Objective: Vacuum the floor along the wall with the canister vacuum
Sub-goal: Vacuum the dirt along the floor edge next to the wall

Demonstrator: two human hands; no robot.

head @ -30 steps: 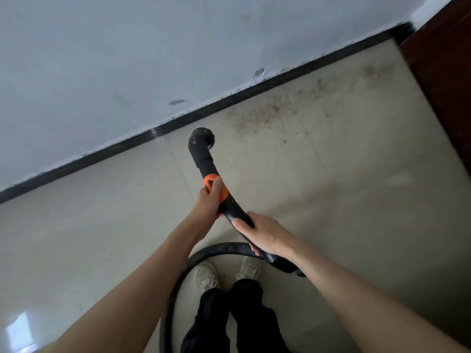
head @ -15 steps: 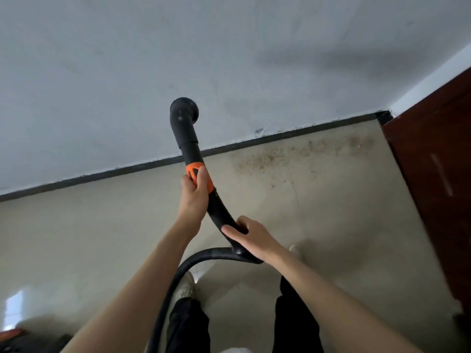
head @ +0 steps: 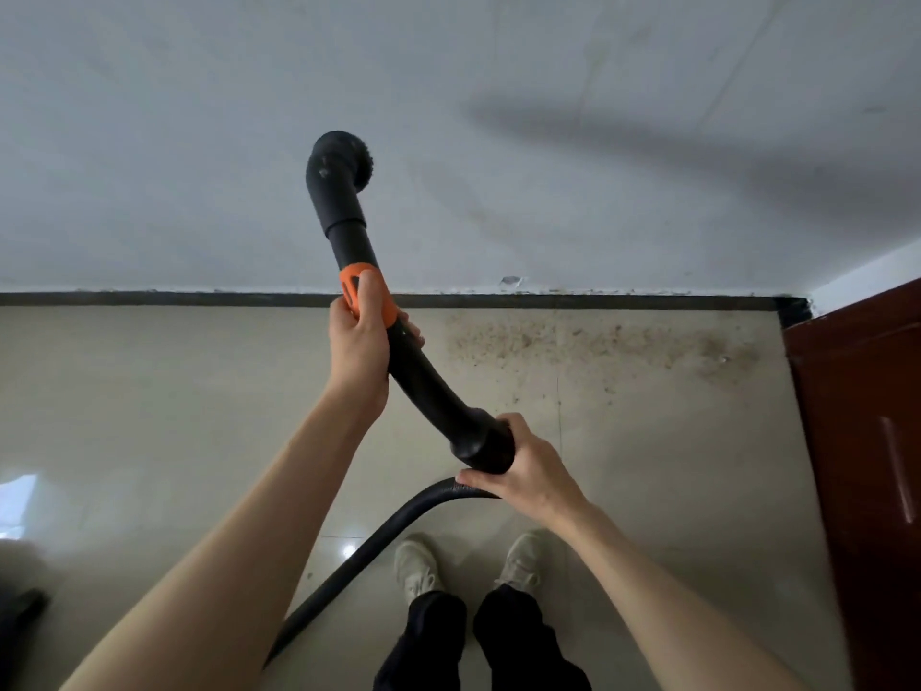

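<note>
Wand: the curved black plastic vacuum wand is held up in the air in front of the person, and its upper end appears against the wall.
Brush head: the round black brush nozzle sits at the top end of the wand, with short bristles at its right edge; it is well above the floor.
Orange collar: an orange plastic ring goes around the wand, between the straight upper tube and the curved part.
Left hand: the left hand grips the wand at the orange collar, with the thumb on the orange part and the fingers wrapped around the tube.
Right hand: the right hand holds the thick lower end of the wand, where the hose joins; its fingers curl around it.
Hose: the black ribbed flexible hose goes from the right hand in a curve down to the lower left.
Floor: the beige glossy tiled floor has a strip of brown dirt specks near the black baseboard, to the right of the wand.
Wall: the pale grey painted wall fills the upper half.
Door: a dark red-brown wooden door stands at the right edge.
Feet: two pale sneakers and black trousers are below the hands.
</note>
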